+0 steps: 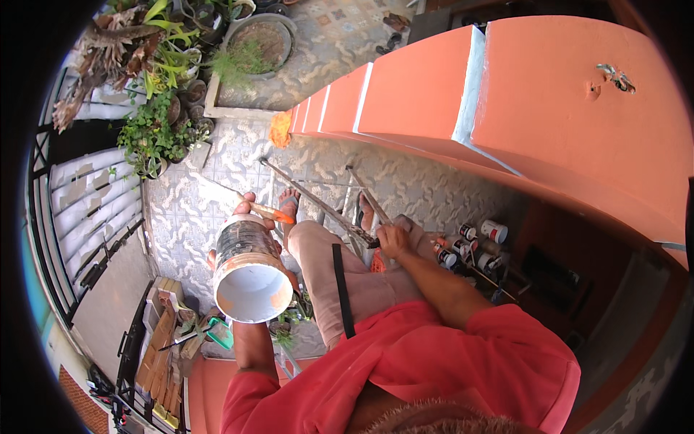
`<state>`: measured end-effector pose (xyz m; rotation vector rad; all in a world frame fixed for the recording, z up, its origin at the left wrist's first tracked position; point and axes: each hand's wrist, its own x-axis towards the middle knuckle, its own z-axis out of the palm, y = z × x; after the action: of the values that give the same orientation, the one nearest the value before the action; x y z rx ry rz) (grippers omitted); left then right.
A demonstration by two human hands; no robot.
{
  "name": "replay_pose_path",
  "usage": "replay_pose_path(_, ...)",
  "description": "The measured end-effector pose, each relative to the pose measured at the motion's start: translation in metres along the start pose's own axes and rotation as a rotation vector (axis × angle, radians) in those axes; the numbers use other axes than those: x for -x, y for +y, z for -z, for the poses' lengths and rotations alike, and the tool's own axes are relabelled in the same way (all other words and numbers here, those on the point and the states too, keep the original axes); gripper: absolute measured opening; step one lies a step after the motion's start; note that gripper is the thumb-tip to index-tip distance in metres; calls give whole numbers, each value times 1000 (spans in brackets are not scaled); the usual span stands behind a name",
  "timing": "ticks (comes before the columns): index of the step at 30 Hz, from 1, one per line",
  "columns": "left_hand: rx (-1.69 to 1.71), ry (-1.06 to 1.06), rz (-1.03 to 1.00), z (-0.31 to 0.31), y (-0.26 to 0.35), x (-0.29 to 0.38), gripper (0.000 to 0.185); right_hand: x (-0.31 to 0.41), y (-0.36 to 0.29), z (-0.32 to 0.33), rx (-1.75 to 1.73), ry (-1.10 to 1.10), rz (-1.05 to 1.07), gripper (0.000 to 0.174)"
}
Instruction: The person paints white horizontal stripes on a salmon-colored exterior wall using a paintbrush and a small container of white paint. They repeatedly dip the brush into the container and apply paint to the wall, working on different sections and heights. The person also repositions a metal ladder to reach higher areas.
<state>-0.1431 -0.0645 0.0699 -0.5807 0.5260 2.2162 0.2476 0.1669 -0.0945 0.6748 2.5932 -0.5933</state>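
My left hand (247,203) holds a paint-smeared plastic bucket (246,238), tilted so that its pale, mostly white inside faces me. Pinched by the same hand across the bucket's far side is a paintbrush (265,210); one end is orange, while the other fades into bright glare. My right hand (394,241) grips the upper part of a stepladder (325,205), whose legs stand on patterned tiles. Both my feet, in sandals, show lower down by the ladder.
An orange wall (423,81) with pale blue grooves runs along the right. Paint cans (466,244) are grouped below it. Potted plants (157,130) and a metal gate (92,190) line the left. Wooden planks (157,347) lean at lower left. An orange cloth (280,129) lies by the wall's far end.
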Motion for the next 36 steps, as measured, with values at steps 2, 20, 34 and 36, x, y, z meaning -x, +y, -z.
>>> replay_pose_path(2, -47, -94, 87, 14, 6, -4, 111, 2, 2, -4, -136, 30, -123, 22)
replay_pose_path(20, -112, -161, 298, -17, 0, -50, 111, -8, -30, 37, -196, -35, -427, 38)
replay_pose_path(34, -264, -210, 100, -3, 10, -99, 111, -9, -22, 26, -224, -67, -407, 34)
replay_pose_path(36, -251, -202, 109, 12, 10, -107, 111, -7, -21, 29, -208, -109, -392, 33)
